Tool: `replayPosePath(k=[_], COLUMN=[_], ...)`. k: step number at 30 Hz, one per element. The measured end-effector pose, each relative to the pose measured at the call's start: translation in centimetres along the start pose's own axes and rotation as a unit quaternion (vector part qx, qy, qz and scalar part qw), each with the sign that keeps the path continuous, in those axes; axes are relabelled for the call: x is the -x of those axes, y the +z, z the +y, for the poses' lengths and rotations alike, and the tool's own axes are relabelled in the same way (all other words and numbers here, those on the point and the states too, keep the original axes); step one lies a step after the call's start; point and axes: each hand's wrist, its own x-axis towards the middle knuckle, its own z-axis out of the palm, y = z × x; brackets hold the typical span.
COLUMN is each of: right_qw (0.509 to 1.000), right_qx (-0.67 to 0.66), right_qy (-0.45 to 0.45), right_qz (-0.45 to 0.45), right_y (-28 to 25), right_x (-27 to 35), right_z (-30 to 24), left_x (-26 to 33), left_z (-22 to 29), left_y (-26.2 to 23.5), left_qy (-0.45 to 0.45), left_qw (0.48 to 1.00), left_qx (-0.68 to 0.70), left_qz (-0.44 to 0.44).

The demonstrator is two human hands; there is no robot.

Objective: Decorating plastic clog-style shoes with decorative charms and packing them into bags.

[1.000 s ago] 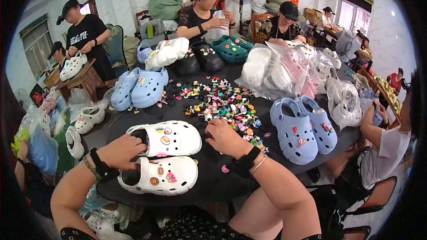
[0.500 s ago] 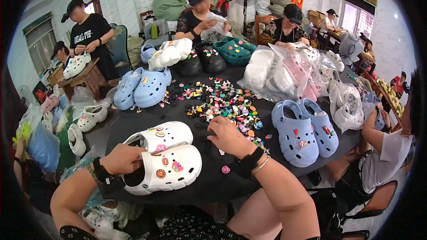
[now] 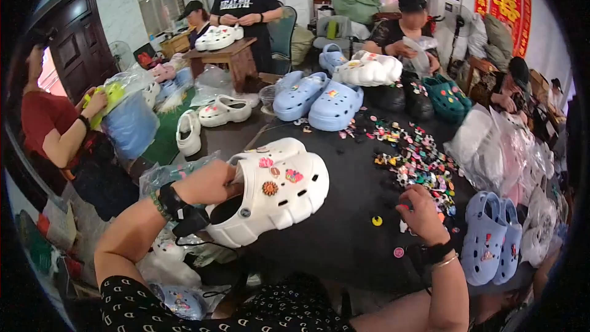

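My left hand (image 3: 212, 183) grips a pair of white clogs (image 3: 286, 200) at their heel openings. The clogs lean with their toes to the right, over the near left part of the black table. Small charms stud their tops, among them an orange flower, a pink one and a football shape. At the near edge of a spread of loose shoe charms (image 3: 424, 166), my right hand (image 3: 425, 215) has its fingers pinched together. A small red charm (image 3: 402, 207) shows at its fingertips, too small to make out its form. A yellow charm (image 3: 377, 221) and a pink round charm (image 3: 399, 252) lie close by.
Light blue clogs (image 3: 335, 107) stand at the back; another blue pair (image 3: 485, 240) is at the right edge. Beyond are teal clogs (image 3: 447, 99) and bagged clogs (image 3: 473, 147). Several people work around, one in a red shirt (image 3: 49, 117) at the left.
My view has swung to the left. My left hand has tipped the white clogs up. My right hand has closed at the near side of the charms, and a red bit now shows at its fingertips.
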Motion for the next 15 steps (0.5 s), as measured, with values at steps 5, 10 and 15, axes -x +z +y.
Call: replayPosePath(k=[5,10,15], right_qw=[0.999,0.998,0.998], right_qx=[0.037,0.057,0.053], right_qy=[-0.002,-0.008,-0.002], right_qz=[-0.015,-0.023,-0.017], right_y=[0.2,1.4,1.7], right_x=[0.6,0.7,0.3], right_z=[0.4,1.2,0.5], left_x=[-1.5,-6.4,-9.4], left_z=[-3.5,-10.8,-23.6], left_y=[-2.7,-3.6,-1.1], left_qy=[-0.070,-0.108,-0.213], left_qw=[0.989,0.958,0.948], left_qx=[-0.101,-0.173,-0.125], left_qz=[0.087,0.200,0.202])
